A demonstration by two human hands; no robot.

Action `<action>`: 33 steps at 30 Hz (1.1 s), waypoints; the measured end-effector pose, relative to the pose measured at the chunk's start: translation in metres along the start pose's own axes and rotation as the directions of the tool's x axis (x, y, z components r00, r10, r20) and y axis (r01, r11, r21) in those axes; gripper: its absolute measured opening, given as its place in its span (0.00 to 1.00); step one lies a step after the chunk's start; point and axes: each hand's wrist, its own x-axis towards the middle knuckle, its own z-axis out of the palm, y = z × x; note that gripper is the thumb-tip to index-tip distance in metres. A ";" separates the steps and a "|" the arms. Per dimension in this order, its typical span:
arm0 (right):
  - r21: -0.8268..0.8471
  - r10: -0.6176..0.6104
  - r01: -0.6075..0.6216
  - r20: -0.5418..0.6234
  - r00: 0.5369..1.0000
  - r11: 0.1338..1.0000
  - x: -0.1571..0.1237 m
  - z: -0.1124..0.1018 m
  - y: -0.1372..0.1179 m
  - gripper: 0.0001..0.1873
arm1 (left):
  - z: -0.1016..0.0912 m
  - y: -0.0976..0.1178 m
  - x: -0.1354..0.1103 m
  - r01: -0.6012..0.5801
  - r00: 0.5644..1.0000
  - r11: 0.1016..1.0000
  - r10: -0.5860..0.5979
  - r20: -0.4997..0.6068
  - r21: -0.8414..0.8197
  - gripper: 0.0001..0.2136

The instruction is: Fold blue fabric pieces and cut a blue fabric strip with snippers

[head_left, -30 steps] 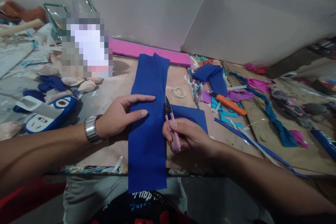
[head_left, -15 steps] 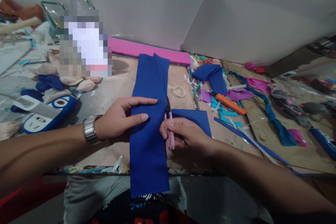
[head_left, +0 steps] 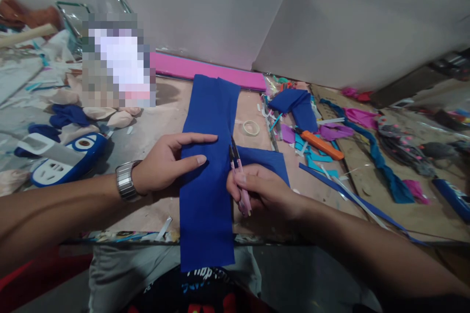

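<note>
A long strip of blue cloth [head_left: 207,176] lies down the middle of the table and hangs over its near edge. My left hand [head_left: 165,162], with a metal watch on the wrist, rests flat on the cloth's left side, fingers stretched out. My right hand [head_left: 262,190] is closed round small pink thread snips [head_left: 238,176], whose dark blades sit at the cloth's right edge. A smaller blue piece [head_left: 268,162] lies just right of the blades.
A plastic bottle with a red cap [head_left: 110,34] stands at the back left, a blue and white power strip [head_left: 62,159] lies left, a tape roll [head_left: 251,128], an orange cutter [head_left: 323,145], and several coloured cloth scraps [head_left: 352,132] lie right. A pink strip [head_left: 205,71] runs along the wall.
The snips slid forward along the cloth's right edge and then came back a little. The blue strip shifted slightly. My left hand has stayed flat on the cloth.
</note>
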 end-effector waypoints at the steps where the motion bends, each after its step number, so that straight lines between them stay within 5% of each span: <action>1: 0.004 0.005 -0.005 -0.002 1.000 1.000 0.000 0.000 0.000 0.30 | 0.000 0.000 0.000 0.006 1.000 1.000 -0.006 0.006 -0.006 0.22; 33: 0.027 -0.012 0.012 -0.016 1.000 1.000 0.002 0.003 0.003 0.28 | 0.004 0.002 -0.002 -0.026 0.999 0.998 0.027 0.023 -0.058 0.25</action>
